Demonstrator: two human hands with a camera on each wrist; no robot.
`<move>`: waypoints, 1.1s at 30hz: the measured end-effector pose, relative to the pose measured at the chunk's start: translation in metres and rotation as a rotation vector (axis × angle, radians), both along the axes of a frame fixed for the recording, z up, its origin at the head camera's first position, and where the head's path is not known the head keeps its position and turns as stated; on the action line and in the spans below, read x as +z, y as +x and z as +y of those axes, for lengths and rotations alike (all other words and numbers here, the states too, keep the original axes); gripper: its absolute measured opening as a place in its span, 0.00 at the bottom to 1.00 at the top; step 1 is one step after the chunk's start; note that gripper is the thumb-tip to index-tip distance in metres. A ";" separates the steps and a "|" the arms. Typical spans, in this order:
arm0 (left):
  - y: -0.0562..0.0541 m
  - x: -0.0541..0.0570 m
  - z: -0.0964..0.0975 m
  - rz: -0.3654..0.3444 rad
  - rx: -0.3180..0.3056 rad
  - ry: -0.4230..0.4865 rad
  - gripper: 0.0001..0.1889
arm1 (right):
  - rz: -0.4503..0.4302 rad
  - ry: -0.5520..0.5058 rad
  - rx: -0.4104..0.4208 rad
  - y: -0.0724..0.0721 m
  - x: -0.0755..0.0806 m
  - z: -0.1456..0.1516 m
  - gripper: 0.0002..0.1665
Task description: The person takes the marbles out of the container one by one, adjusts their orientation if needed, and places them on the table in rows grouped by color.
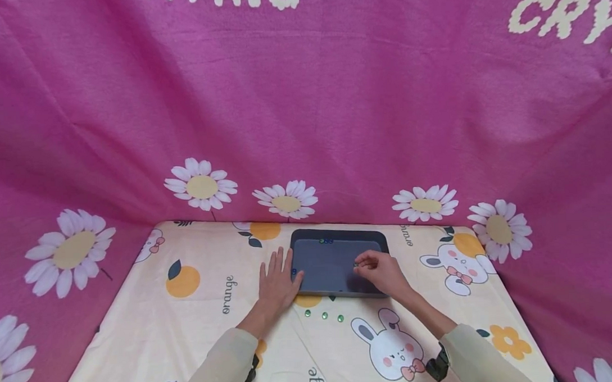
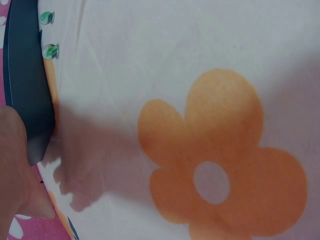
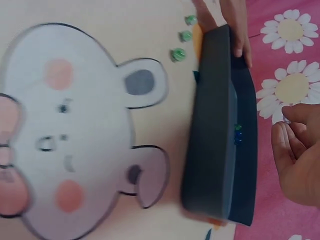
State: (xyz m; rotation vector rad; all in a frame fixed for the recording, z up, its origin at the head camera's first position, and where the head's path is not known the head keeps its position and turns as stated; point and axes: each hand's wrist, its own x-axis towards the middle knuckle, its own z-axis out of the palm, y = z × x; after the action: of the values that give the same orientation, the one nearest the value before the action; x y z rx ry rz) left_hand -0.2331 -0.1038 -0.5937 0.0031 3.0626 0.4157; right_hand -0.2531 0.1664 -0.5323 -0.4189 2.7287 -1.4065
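Observation:
A dark rectangular tray (image 1: 324, 272) lies on the cloth-covered table. My left hand (image 1: 278, 283) rests at the tray's left edge, fingers straight and slightly spread. Over the tray's right part, my right hand (image 1: 382, 271) pinches a small glass marble (image 3: 286, 119) between thumb and fingertips; the fingers hide most of it. Inside the tray, a few green and blue marbles (image 1: 326, 241) sit together along the far wall. A blue marble (image 1: 294, 271) lies by the left wall, near my left fingers. Three green marbles (image 1: 325, 315) stand in a row on the cloth before the tray.
The tablecloth (image 1: 199, 335) is printed with rabbits, oranges and flowers, and shows some creases. A pink curtain (image 1: 334, 128) with daisies hangs behind the table and along both sides. The tray's raised walls (image 3: 207, 135) surround its flat floor.

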 end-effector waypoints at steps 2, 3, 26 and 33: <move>-0.001 0.000 0.000 0.005 -0.001 0.002 0.40 | -0.018 -0.001 0.009 0.008 -0.002 0.004 0.08; -0.001 0.000 0.001 0.003 -0.001 0.003 0.40 | -0.027 0.001 0.009 0.011 -0.003 0.006 0.07; 0.000 0.002 0.000 0.008 -0.003 0.001 0.40 | -0.226 0.025 -0.015 0.062 -0.040 0.015 0.10; 0.000 0.001 0.000 0.017 -0.006 0.002 0.40 | -0.231 0.039 0.048 0.067 -0.057 0.018 0.09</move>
State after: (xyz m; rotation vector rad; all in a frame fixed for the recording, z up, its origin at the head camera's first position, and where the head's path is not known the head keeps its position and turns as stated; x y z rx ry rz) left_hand -0.2326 -0.1039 -0.5932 0.0165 3.0775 0.4213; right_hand -0.1865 0.1848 -0.5894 -0.2970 2.5401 -1.2986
